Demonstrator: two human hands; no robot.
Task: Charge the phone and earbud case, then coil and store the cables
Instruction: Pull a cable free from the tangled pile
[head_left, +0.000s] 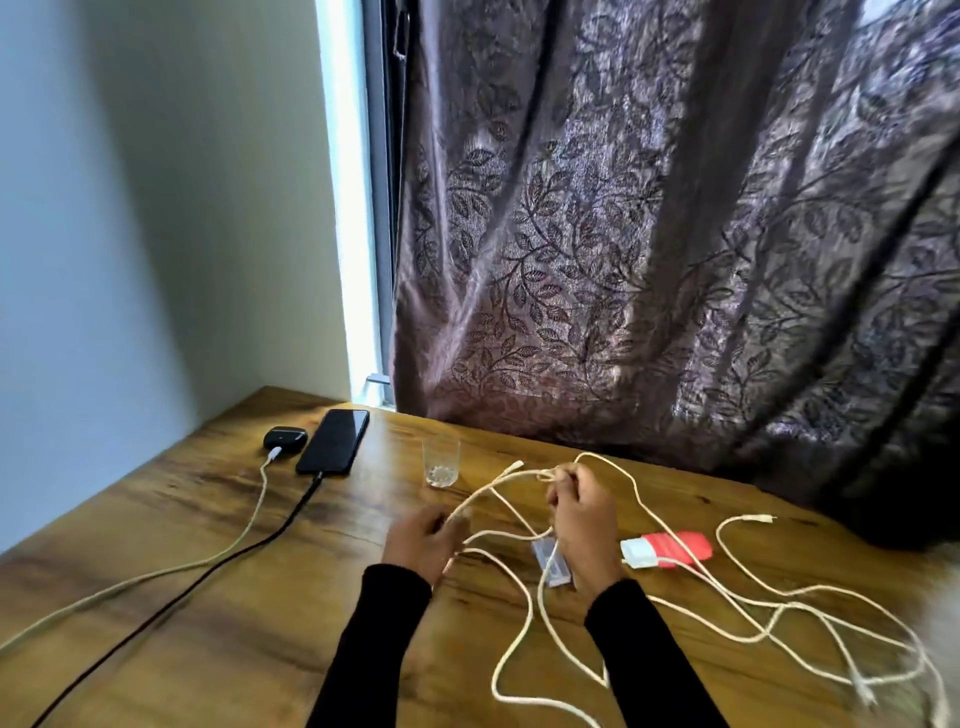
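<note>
A black phone (333, 440) lies at the far left of the wooden table (218, 525) with a black cable (244, 545) plugged into its near end. Beside it sits a black earbud case (284, 437) with a white cable (249, 525) plugged in. My left hand (423, 540) pinches a loose white cable (511, 629) near mid-table. My right hand (584, 512) grips folded strands of the same cable, raised a little above the table. More white cable (779, 608) sprawls in loops to the right.
An empty drinking glass (441, 461) stands beyond my hands. A small clear plastic item (551, 564) lies under my right wrist. A red and white block (667, 551) lies to the right. A patterned curtain (675, 234) hangs along the table's far edge.
</note>
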